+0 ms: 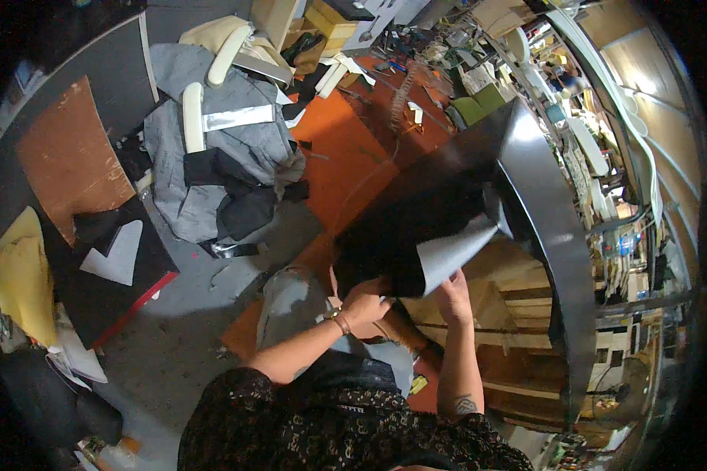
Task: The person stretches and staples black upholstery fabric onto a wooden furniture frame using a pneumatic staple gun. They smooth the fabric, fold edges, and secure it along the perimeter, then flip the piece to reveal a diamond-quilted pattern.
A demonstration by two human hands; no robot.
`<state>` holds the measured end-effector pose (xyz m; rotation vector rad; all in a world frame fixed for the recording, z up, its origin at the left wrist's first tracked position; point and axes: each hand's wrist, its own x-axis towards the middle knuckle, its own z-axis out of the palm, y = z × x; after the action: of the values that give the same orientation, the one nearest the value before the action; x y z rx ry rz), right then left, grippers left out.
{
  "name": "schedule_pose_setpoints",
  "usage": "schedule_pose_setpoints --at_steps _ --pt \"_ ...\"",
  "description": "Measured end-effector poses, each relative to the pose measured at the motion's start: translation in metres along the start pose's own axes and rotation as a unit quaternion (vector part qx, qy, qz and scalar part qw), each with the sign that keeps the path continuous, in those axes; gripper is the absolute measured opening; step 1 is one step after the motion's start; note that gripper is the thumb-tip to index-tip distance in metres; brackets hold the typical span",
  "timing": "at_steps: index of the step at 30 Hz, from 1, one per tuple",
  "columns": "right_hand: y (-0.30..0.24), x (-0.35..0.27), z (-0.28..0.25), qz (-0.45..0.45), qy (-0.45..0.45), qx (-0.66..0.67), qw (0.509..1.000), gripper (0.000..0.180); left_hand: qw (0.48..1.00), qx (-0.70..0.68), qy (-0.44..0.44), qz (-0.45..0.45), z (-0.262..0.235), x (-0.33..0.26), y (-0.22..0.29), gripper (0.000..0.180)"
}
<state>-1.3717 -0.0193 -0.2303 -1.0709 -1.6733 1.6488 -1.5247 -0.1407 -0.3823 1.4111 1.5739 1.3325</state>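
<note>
A large sheet of black material (416,228), possibly fabric or leatherette, lies over a wooden frame (518,330). One edge of the sheet is folded up and shows its pale grey backing (457,255). My right hand (453,298) pinches the lower edge of that fold, with the thumb and fingers closed. My left hand (365,304) is closed at the near left corner of the black sheet; its fingertips are partly hidden. Glossy black covering (554,228) runs round the curved right side of the frame. Below my hands are my knees in grey trousers (291,302).
Grey fabric (188,188) with cream foam strips (192,118) lies heaped on the left. Nearer are a brown board (75,153), a black panel with a red edge (137,310) and yellow foam (22,271). Scraps cover the orange floor (334,149). Cluttered shelves (605,290) stand at the right.
</note>
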Motion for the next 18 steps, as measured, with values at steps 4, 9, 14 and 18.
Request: schedule_pose_setpoints --at_steps 4,9,14,18 --pt "-0.016 0.022 0.025 0.041 0.014 -0.087 0.995 0.063 0.996 -0.087 0.008 -0.031 -0.022 0.016 0.009 0.061" --pt "-0.020 0.023 0.054 0.043 0.082 -0.231 0.969 0.038 0.986 -0.072 0.147 0.032 -0.049 0.035 0.017 0.101" --pt "-0.026 0.017 0.074 0.085 0.034 -0.243 0.966 0.045 0.983 -0.061 0.170 0.012 -0.051 0.047 0.021 0.092" --pt "-0.052 0.025 0.098 0.094 -0.037 -0.288 0.952 0.047 0.969 -0.087 0.226 0.057 -0.054 0.060 0.008 0.068"
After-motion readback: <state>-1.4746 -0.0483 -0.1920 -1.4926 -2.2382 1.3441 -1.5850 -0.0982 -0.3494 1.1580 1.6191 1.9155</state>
